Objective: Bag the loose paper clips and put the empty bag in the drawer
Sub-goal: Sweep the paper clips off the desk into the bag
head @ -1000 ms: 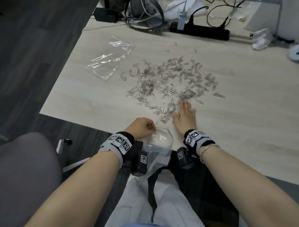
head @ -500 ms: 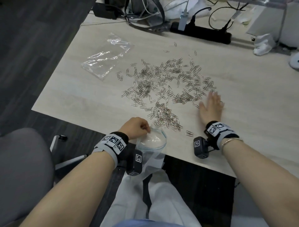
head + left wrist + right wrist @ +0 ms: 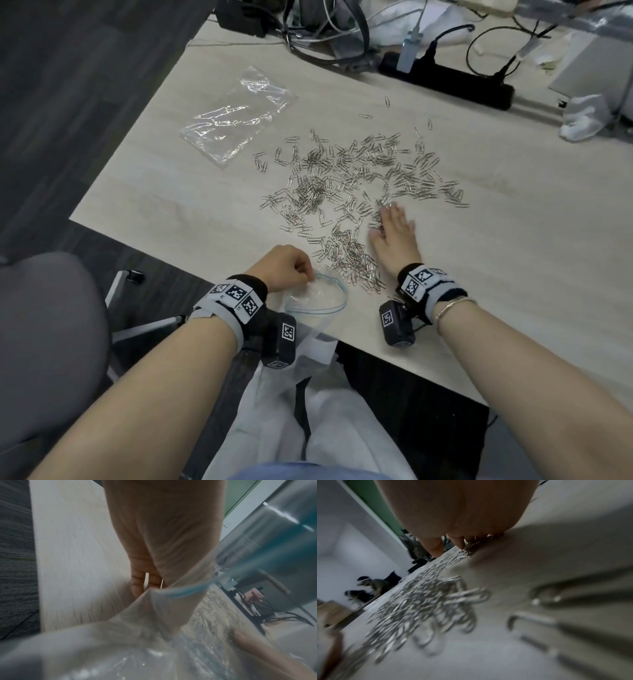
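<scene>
You're at an office workstation. Pale wood-laminate desk [image 3: 513,274], its far edge crowded with a black multi-socket power strip [image 3: 445,80] and a tangle of black and grey cables [image 3: 325,41]. Silver wire paper clips [image 3: 359,181] lie scattered across the desktop beside a flat clear plastic bag [image 3: 239,114]. Dark grey carpet flooring [image 3: 68,85] runs alongside the desk. A grey padded swivel chair [image 3: 44,325] sits at your left. White walls with a green panel [image 3: 373,505] show behind, in the right wrist view.

Dim, even light; head view sharp, both wrist views motion-blurred.
</scene>
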Action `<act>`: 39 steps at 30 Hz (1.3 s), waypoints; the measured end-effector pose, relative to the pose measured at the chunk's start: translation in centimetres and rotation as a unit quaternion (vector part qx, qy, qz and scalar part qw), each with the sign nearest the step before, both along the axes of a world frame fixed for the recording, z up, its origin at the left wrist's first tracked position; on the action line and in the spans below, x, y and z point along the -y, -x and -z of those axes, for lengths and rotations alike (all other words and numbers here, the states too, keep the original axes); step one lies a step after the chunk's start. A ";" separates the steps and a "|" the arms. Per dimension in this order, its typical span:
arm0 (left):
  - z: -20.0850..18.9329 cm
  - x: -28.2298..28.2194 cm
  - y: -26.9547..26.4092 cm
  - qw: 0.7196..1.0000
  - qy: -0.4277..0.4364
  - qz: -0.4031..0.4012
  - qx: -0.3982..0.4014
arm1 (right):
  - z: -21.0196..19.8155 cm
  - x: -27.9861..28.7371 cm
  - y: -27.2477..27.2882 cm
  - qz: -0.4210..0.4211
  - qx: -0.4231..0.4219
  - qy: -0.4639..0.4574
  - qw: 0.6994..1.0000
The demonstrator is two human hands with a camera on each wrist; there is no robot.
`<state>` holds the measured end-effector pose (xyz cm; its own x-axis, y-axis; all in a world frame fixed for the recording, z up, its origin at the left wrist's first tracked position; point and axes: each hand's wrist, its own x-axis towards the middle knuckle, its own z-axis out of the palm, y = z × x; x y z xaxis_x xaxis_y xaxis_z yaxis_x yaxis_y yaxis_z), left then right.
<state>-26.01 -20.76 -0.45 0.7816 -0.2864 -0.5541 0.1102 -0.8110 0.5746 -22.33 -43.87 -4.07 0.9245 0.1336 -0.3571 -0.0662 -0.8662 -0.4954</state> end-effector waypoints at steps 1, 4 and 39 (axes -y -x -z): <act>0.0 0.1 -0.2 1.000 0.000 -0.001 0.001 | -0.1 -0.6 0.2 -0.024 -0.007 -0.013 1.000; -0.2 0.2 -0.7 1.000 -0.008 -0.006 -0.007 | -0.6 -1.3 0.3 -0.049 0.008 -0.074 0.996; -0.4 -3.2 -7.5 0.998 -0.006 -0.035 -0.042 | -2.5 -1.6 -9.7 0.093 0.084 -0.096 0.987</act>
